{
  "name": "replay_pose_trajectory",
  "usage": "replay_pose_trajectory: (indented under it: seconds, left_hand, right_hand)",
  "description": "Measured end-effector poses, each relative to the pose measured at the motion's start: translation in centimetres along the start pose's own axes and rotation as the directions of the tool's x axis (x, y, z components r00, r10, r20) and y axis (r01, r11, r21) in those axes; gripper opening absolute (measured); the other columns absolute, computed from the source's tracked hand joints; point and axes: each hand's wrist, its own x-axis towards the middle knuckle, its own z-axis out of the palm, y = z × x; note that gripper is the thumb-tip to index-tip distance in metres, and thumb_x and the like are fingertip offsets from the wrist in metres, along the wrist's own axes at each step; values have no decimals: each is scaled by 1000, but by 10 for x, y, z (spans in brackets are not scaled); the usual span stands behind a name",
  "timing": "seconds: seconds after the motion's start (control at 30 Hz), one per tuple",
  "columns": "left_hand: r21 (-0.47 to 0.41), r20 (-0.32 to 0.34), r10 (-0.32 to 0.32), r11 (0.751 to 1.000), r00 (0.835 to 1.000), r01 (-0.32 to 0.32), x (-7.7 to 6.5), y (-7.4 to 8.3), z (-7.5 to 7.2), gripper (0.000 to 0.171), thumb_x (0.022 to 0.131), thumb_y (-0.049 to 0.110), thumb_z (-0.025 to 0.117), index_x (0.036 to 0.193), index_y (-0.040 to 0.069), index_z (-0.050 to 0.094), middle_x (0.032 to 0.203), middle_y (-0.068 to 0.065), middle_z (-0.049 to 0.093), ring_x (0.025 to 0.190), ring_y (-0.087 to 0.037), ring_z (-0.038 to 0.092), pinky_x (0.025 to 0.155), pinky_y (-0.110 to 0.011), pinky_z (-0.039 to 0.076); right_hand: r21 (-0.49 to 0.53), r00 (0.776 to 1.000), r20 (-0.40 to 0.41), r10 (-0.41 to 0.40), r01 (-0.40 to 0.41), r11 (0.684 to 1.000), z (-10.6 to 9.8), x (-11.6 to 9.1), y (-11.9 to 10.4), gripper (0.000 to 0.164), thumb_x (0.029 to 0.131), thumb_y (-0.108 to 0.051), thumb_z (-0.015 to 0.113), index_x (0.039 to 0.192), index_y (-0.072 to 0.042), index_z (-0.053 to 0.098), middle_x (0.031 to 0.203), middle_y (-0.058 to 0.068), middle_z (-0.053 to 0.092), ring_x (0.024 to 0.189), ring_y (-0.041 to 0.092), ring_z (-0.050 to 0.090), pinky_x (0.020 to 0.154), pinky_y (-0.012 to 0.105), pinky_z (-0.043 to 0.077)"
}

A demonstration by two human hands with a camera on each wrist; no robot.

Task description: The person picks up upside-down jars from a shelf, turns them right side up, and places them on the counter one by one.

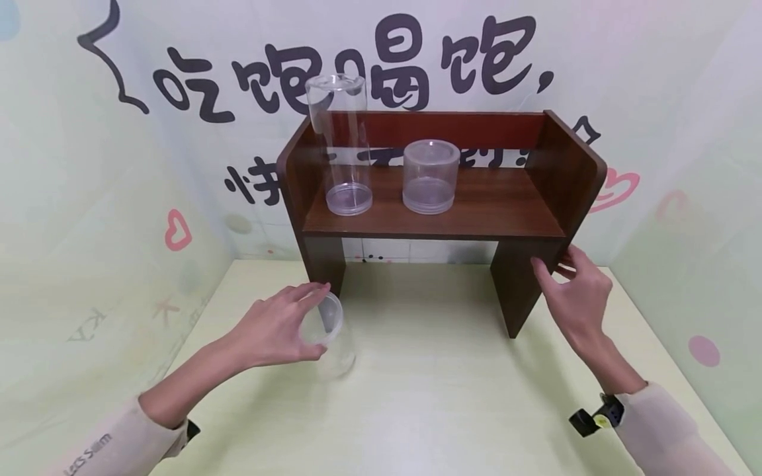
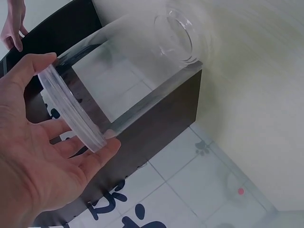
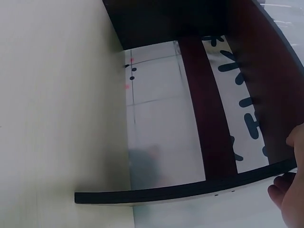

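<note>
My left hand (image 1: 280, 327) grips the rim end of a clear cylindrical jar (image 1: 339, 350). In the left wrist view, thumb and fingers curl round the ridged whitish lid (image 2: 71, 107) of that jar, whose base meets the pale tabletop. The jar is beside the left leg panel of a dark brown wooden desk shelf (image 1: 387, 227). At the shelf's right side panel (image 1: 524, 284), my right hand (image 1: 577, 297) pinches the front edge, thumb inside and fingers outside. In the right wrist view only part of this hand (image 3: 294, 180) shows.
On the shelf board stand a tall clear jar (image 1: 340, 145) at left and a short clear jar (image 1: 431, 177) near the middle. The pale table (image 1: 417, 396) spreads under the shelf. Behind it is a wall (image 1: 250, 33) with large dark lettering.
</note>
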Motion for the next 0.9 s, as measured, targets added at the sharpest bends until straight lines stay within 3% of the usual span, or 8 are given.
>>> replay_pose_trajectory:
  seconds: [0.03,0.33,0.77,0.9]
  left_hand:
    - [6,5,-2,1000,1000,2,-1,-1,0,92,72,46,86,152,10,58,146,-14,63,117,-37,68,59,-49,60]
    - [16,27,12,1000,1000,-12,-5,-5,2,88,73,46,87,149,11,61,145,-10,63,115,-35,68,55,-47,58]
    - [0,84,-6,1000,996,6,-11,-9,7,90,74,46,87,152,10,58,145,-12,62,116,-37,69,52,-42,54]
    - [-7,89,-7,1000,996,8,-13,-10,8,90,74,46,87,152,10,57,146,-12,61,118,-37,68,52,-42,53]
  right_hand:
    - [2,1000,-15,-4,5,1000,1,1,0,31,89,-10,83,114,7,74,100,22,78,89,-24,55,84,-3,46]
    - [39,994,-109,4,0,999,9,5,2,19,88,-6,81,99,9,76,90,23,77,82,-27,56,77,-3,48]
    - [0,993,-114,-12,12,1000,11,4,2,18,90,-5,78,99,10,74,91,23,77,84,-26,52,77,-5,45]
    - [-16,994,-105,-8,6,1000,11,4,1,18,91,-6,77,101,9,74,92,22,77,82,-19,55,77,-5,45]
